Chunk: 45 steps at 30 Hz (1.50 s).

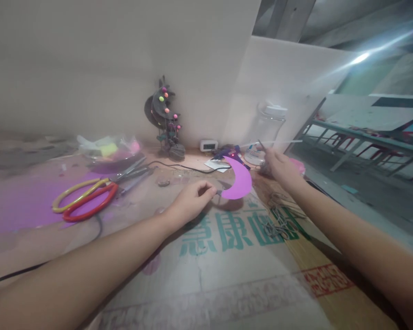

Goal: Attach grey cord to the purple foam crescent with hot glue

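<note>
My left hand (195, 200) pinches a small dark tip at the lower end of a purple crescent moon cutout (241, 182), holding it above the tabletop. My right hand (278, 166) is raised beside a clear bottle, its fingers closed on a thin dark stick (260, 144); blur hides the details. Behind the crescent lies a dark purple glue gun (237, 155) with a small red light. A pale translucent stick (291, 141) runs across just above my right hand. A bundle of grey wires (278, 222) rests below that hand.
Scissors (89, 197) with yellow and red handles lie at left on purple sheet material, near a plastic bag (106, 149). A dark moon ornament (165, 119) with coloured beads, a white digital clock (209, 145) and the bottle (266, 130) stand along the wall. A black cable (186, 167) crosses the table.
</note>
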Available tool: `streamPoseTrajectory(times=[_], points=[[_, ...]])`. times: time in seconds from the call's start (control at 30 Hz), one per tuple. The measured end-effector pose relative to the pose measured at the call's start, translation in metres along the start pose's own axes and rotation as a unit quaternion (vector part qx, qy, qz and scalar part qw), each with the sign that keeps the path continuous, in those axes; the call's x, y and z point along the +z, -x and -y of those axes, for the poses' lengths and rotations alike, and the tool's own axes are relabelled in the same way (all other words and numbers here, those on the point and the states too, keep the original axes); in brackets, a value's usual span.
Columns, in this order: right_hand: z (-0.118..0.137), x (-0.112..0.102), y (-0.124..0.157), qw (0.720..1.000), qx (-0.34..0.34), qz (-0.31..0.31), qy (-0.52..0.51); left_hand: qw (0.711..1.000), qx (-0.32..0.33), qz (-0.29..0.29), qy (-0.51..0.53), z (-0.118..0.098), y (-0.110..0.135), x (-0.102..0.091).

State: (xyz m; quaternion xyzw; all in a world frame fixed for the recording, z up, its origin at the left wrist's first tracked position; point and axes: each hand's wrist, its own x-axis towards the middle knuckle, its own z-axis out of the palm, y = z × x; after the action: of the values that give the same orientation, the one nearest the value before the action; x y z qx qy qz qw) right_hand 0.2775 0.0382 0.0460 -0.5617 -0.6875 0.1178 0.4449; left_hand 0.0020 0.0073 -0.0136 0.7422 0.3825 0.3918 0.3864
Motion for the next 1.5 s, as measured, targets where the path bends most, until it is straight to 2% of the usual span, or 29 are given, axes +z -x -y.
streamPoseTrajectory(times=[0.03, 0.07, 0.1, 0.2, 0.33, 0.5, 0.77, 1.17, 1.5], points=[[0.007, -0.001, 0.007, 0.999, -0.019, -0.027, 0.019, 1.000, -0.001, -0.003, -0.001, 0.001, 0.000, 0.000], [0.015, -0.001, 0.015, 0.992, -0.079, -0.060, 0.073, 1.000, -0.003, -0.006, -0.001, 0.001, 0.000, 0.000], [0.023, 0.001, 0.024, 0.982, -0.140, -0.055, 0.117, 1.000, -0.005, -0.006, 0.001, 0.002, 0.001, 0.000], [0.042, 0.015, 0.051, 0.945, -0.263, 0.052, 0.189, 1.000, -0.009, -0.003, 0.002, 0.002, 0.001, 0.000], [0.039, 0.034, 0.071, 0.909, -0.332, 0.071, 0.242, 1.000, -0.016, -0.005, -0.011, 0.002, 0.000, 0.000], [0.025, 0.040, 0.073, 0.887, -0.344, 0.078, 0.298, 0.999, -0.020, -0.004, -0.026, -0.001, 0.000, -0.001], [0.026, 0.041, 0.076, 0.863, -0.377, 0.066, 0.329, 0.999, -0.005, 0.003, -0.047, -0.003, 0.000, 0.000], [0.021, 0.042, 0.074, 0.868, -0.376, 0.076, 0.315, 0.998, -0.056, 0.034, 0.008, -0.002, 0.000, 0.000], [0.023, 0.043, 0.074, 0.874, -0.388, 0.065, 0.283, 0.997, -0.064, 0.038, 0.015, -0.007, 0.002, 0.000]])
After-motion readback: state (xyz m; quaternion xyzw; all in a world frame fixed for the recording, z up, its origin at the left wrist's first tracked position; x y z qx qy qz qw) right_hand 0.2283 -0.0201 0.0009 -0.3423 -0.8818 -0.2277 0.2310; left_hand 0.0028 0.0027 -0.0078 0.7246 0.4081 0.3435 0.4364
